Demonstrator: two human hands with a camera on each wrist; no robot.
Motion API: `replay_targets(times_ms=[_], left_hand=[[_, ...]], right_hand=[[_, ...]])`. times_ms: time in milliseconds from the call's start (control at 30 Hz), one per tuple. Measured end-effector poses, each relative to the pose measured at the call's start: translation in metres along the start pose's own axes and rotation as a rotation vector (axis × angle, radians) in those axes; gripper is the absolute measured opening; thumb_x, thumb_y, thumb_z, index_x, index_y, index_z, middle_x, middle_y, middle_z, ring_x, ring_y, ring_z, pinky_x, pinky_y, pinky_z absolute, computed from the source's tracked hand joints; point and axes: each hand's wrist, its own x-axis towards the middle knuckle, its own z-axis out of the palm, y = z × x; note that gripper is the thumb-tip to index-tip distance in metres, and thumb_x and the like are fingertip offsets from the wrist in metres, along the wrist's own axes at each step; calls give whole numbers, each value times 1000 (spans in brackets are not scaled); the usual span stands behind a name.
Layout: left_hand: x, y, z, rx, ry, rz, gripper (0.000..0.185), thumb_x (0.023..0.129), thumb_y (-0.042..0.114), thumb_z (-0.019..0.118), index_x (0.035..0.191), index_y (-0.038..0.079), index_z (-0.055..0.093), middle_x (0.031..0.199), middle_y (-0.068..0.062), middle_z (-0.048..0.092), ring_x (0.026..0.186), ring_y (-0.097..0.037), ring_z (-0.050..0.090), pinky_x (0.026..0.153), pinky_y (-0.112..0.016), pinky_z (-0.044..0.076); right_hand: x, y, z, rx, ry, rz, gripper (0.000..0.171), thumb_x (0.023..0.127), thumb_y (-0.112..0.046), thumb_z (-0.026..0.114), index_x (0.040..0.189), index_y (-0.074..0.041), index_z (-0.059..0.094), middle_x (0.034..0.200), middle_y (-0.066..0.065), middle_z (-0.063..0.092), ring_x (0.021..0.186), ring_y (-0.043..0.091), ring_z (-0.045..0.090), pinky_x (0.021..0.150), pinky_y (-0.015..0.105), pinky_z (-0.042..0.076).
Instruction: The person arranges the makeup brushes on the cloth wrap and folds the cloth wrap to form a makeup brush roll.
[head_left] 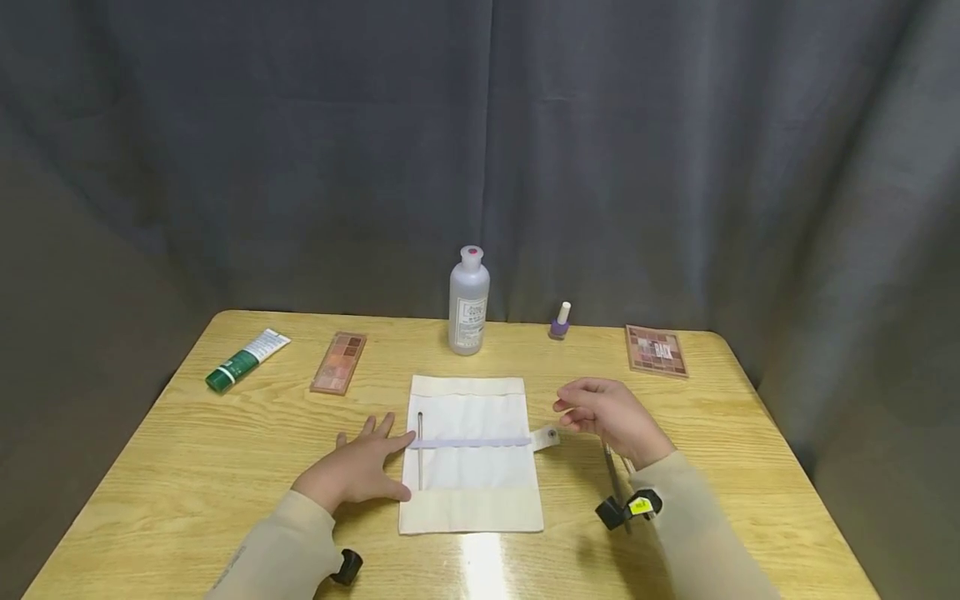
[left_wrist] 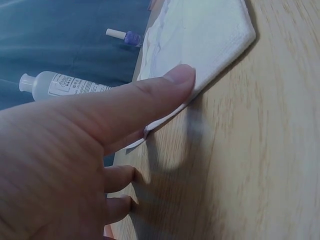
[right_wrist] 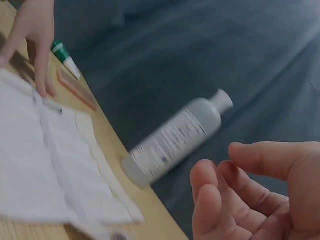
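Observation:
A white cloth brush roll [head_left: 480,512] lies unfolded on the table, with a lilac band [head_left: 472,442] across its middle. One thin makeup brush [head_left: 421,467] is tucked under the band near the left edge. Spread along that edge, my left hand [head_left: 363,467] rests its thumb and forefinger on the cloth, its other fingertips on the wood. My right hand [head_left: 611,417] is raised to the right of the roll, fingers loosely bent. Nothing sits between its thumb and fingertips [right_wrist: 207,200]. Thin brush handles [head_left: 611,468] lie partly hidden beneath the right wrist.
Along the back stand a clear bottle [head_left: 469,312] and a purple nail polish [head_left: 559,323]. A green and white tube [head_left: 247,360] and an eyeshadow palette [head_left: 338,363] lie left, another palette [head_left: 657,351] right. A snap strap [head_left: 545,437] sticks out of the roll's right side.

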Motion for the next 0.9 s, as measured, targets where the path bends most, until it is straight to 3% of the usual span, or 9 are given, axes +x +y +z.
replay_targets(times_ms=[233, 367, 600, 900], left_hand=[[1, 0, -1, -5, 6, 1, 87, 79, 39, 84, 153, 15, 46, 165, -25, 13, 151, -50, 3, 110, -78, -1], [-1, 3, -1, -12, -1, -1, 87, 79, 39, 84, 153, 15, 46, 165, -25, 12, 151, -50, 2, 110, -77, -2], [-3, 5, -3, -15, 4, 0, 88, 78, 39, 85, 153, 14, 46, 164, -27, 13, 150, -51, 3, 109, -79, -1], [0, 3, -1, -3, 6, -8, 88, 78, 39, 85, 153, 15, 46, 165, -24, 13, 151, -50, 4, 110, -78, -2]], right_hand=[[-19, 12, -32, -164, 139, 52, 47, 99, -23, 64, 127, 15, 57, 106, 17, 69, 85, 19, 70, 74, 28, 60], [-27, 18, -44, -273, 176, 79, 47, 100, -23, 63, 128, 15, 58, 107, 21, 70, 84, 21, 71, 74, 30, 60], [-30, 32, -45, -432, 226, 133, 31, 95, -18, 68, 108, 9, 71, 92, 14, 72, 78, 22, 70, 74, 38, 61], [-32, 41, -34, -704, 300, 208, 19, 88, -15, 73, 75, -1, 70, 65, 7, 67, 57, 17, 64, 55, 31, 55]])
